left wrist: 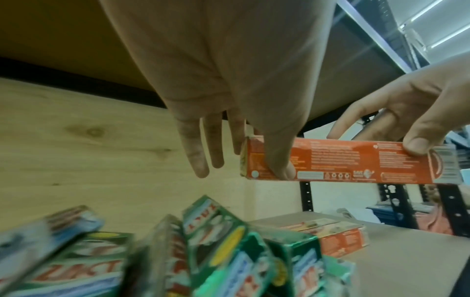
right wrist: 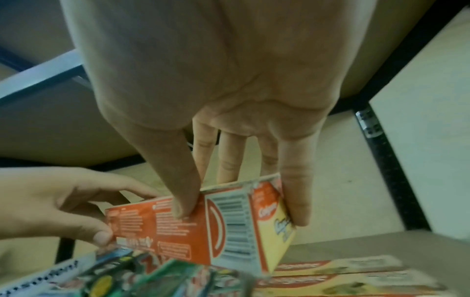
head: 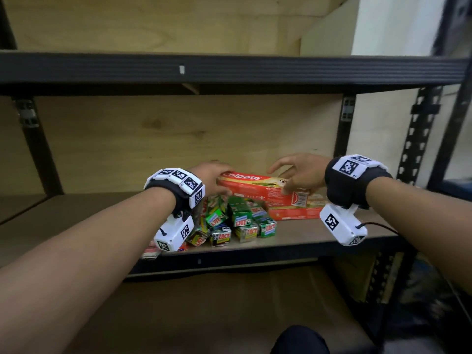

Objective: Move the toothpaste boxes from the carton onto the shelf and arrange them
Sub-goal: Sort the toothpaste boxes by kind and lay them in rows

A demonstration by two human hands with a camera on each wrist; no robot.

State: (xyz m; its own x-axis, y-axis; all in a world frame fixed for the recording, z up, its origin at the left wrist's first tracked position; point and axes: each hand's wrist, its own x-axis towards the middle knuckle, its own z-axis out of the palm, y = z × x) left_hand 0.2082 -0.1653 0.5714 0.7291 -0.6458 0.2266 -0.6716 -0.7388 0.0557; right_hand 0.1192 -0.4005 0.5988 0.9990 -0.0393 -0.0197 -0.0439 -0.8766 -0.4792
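Placing step: the left hand (head: pixel 213 178) and right hand (head: pixel 297 172) each pinch an end of the red box (head: pixel 258 186), held above the shelf (head: pixel 306 232); next, lower it squarely onto the red boxes (head: pixel 293 213) lying toward the shelf's right end.

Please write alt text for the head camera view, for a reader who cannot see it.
Two bare hands, the left hand and the right hand, hold a red Colgate box by its ends above a shelf. Below lie jumbled green toothpaste boxes and flat red boxes.
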